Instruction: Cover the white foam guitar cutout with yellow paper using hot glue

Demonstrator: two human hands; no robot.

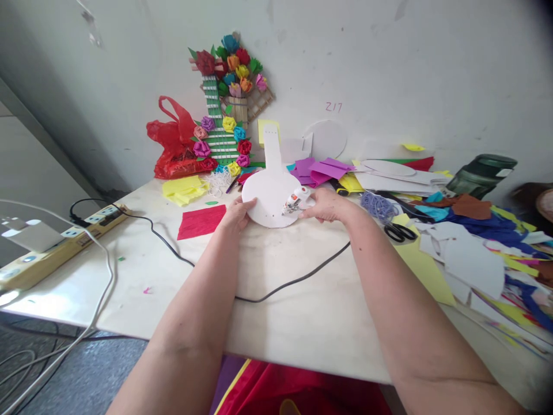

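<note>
A white cardboard cutout [268,193], a round body with a long narrow neck, is held up a little off the table. My left hand [239,213] grips its left edge, the thumb lying on the front face. In my right hand [325,205] is a white hot glue gun [298,199] with an orange-red mark. Its nozzle points down and left, close to the lower right of the round body; whether it touches I cannot tell. A black cord [294,281] runs across the table beneath my arms. Left of my left hand lies a piece of red crepe paper [199,222].
A cardboard guitar shape with paper flowers [222,144] leans on the wall beside a red plastic bag [173,141]. At left lies a power strip [64,248]. Black-handled scissors [400,231], purple yarn [377,207], a dark green bottle [481,176] and paper scraps [475,262] crowd the right.
</note>
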